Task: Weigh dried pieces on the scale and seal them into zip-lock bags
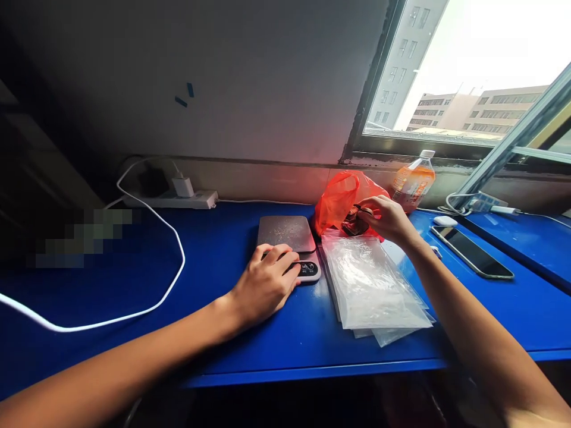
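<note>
My left hand [269, 282] lies over the front of a small digital kitchen scale [285, 229], its fingers bent but apart, covering part of the display. A few crumbs dot the scale's dark platform. At the mouth of a red plastic bag [337, 199], my right hand [387, 219] pinches a dark brown, dried-looking piece [364, 213]. More dark brown pieces [354, 226] sit beneath it in the bag opening; their exact kind is unclear. Flat clear plastic bags [379, 288] are stacked in front of the red bag, to the right of the scale.
Behind my right hand stands an orange drink bottle [414, 181]. A phone [473, 252] and a white earbud case [445, 221] lie to the right. On the left, a white cable [178, 261] loops across the blue table [214, 238] from a power strip [200, 200] by the wall.
</note>
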`<state>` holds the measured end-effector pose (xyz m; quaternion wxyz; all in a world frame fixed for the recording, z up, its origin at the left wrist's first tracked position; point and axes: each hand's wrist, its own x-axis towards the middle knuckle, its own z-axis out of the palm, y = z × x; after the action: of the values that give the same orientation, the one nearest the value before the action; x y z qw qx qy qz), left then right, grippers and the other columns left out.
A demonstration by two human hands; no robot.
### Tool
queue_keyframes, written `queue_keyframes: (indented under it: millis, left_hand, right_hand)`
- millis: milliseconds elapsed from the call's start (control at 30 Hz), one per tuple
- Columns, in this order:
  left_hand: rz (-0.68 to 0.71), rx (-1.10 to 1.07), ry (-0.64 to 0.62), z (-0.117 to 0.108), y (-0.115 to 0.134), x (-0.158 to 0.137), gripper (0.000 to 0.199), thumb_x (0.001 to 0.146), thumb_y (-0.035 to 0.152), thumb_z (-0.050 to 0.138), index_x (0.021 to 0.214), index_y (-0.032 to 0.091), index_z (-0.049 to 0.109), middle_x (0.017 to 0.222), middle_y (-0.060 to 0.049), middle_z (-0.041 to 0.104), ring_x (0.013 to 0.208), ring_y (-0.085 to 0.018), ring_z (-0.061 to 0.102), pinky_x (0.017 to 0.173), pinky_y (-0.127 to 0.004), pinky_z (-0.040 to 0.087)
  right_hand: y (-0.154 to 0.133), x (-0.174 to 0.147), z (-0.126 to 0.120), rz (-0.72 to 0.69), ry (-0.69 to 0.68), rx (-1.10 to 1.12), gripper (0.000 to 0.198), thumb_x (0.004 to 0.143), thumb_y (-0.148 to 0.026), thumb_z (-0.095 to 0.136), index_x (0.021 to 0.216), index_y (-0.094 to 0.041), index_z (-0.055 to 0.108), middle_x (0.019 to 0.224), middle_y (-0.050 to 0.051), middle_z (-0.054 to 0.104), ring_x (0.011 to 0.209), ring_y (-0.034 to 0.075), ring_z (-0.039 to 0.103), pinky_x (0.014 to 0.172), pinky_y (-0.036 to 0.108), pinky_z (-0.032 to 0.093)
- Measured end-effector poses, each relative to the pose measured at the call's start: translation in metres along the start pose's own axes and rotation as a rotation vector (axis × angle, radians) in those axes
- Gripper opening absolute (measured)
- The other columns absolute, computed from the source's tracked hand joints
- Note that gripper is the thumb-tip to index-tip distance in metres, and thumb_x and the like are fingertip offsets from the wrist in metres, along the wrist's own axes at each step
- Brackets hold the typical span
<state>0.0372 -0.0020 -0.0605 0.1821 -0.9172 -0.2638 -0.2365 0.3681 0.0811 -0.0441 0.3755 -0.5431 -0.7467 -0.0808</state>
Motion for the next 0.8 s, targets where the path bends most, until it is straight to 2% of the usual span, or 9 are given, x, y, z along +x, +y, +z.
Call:
queue_keyframes:
  millis: [133,300,433,533,600,633,700,733,800]
  left_hand:
    - [-0.079,-0.08,-0.068,0.0,0.002,-0.001,0.021,0.09,0.02,0.055,0.106,0.014,0.068,0.115,-0.009,0.067,0.117,-0.029,0.05,0.093,-0.046,0.039]
    - [-0.172,-0.14,-0.163,-0.006,0.005,-0.004,0.027,0.088,0.028,0.057,0.111,0.017,0.066,0.126,-0.012,0.061,0.128,-0.034,0.043,0.095,-0.052,0.033]
    - [-0.065,-0.196,-0.213,-0.006,-0.001,0.003,0.041,0.088,0.034,0.057,0.128,0.026,0.057,0.13,-0.01,0.059,0.129,-0.031,0.043,0.102,-0.054,0.026]
    - [0.03,-0.252,-0.286,-0.005,-0.011,0.028,0.058,0.082,0.047,0.063,0.136,0.03,0.049,0.132,-0.01,0.057,0.131,-0.031,0.041,0.109,-0.059,0.018]
    - [0.018,-0.298,-0.271,-0.004,-0.022,0.054,0.06,0.081,0.059,0.061,0.132,0.03,0.052,0.138,-0.009,0.052,0.13,-0.029,0.043,0.111,-0.054,0.021]
    - [-0.026,-0.317,-0.261,-0.002,-0.028,0.068,0.057,0.083,0.062,0.056,0.13,0.03,0.053,0.138,-0.007,0.052,0.127,-0.027,0.046,0.111,-0.05,0.025]
    - [-0.175,-0.303,-0.371,0.004,-0.042,0.095,0.053,0.088,0.063,0.043,0.127,0.028,0.055,0.132,-0.007,0.054,0.12,-0.026,0.053,0.105,-0.046,0.036]
    - [-0.263,-0.263,-0.501,0.008,-0.048,0.107,0.055,0.087,0.065,0.042,0.126,0.028,0.056,0.128,-0.008,0.057,0.118,-0.028,0.054,0.103,-0.048,0.038]
    - [-0.334,-0.225,-0.599,0.018,-0.055,0.125,0.052,0.08,0.061,0.053,0.116,0.024,0.063,0.117,-0.012,0.062,0.111,-0.035,0.058,0.097,-0.057,0.041]
  right_hand:
    - [0.001,0.0,0.001,0.008,0.002,-0.014,0.023,0.08,-0.033,0.06,0.092,-0.017,0.07,0.091,0.011,0.068,0.079,0.021,0.064,0.074,0.036,0.053]
    - [0.0,-0.001,-0.001,0.029,-0.018,-0.005,0.023,0.081,-0.035,0.059,0.091,-0.016,0.069,0.091,0.01,0.069,0.078,0.021,0.064,0.073,0.035,0.053]
    - [-0.002,-0.004,-0.002,0.022,-0.066,-0.033,0.024,0.081,-0.037,0.059,0.092,-0.018,0.069,0.085,0.008,0.068,0.075,0.019,0.063,0.067,0.032,0.051]
    - [-0.002,-0.006,-0.002,-0.008,-0.098,-0.076,0.022,0.083,-0.036,0.057,0.09,-0.018,0.069,0.082,0.007,0.067,0.073,0.019,0.063,0.065,0.03,0.049]
    - [-0.002,-0.007,-0.001,-0.017,-0.127,-0.09,0.023,0.084,-0.036,0.055,0.09,-0.018,0.069,0.082,0.008,0.067,0.074,0.019,0.063,0.065,0.03,0.048]
    - [-0.002,-0.007,-0.001,-0.018,-0.137,-0.094,0.024,0.085,-0.036,0.055,0.091,-0.018,0.069,0.083,0.008,0.067,0.075,0.02,0.064,0.066,0.031,0.048]
    - [-0.001,-0.008,0.0,-0.016,-0.144,-0.105,0.025,0.086,-0.037,0.054,0.092,-0.018,0.068,0.086,0.009,0.068,0.077,0.021,0.064,0.067,0.031,0.049]
    - [-0.001,-0.009,0.0,-0.015,-0.143,-0.11,0.025,0.086,-0.037,0.054,0.092,-0.018,0.068,0.087,0.01,0.068,0.078,0.021,0.064,0.068,0.031,0.049]
    - [0.0,-0.01,0.001,-0.015,-0.135,-0.115,0.024,0.086,-0.037,0.055,0.091,-0.018,0.068,0.088,0.011,0.068,0.078,0.021,0.064,0.069,0.031,0.049]
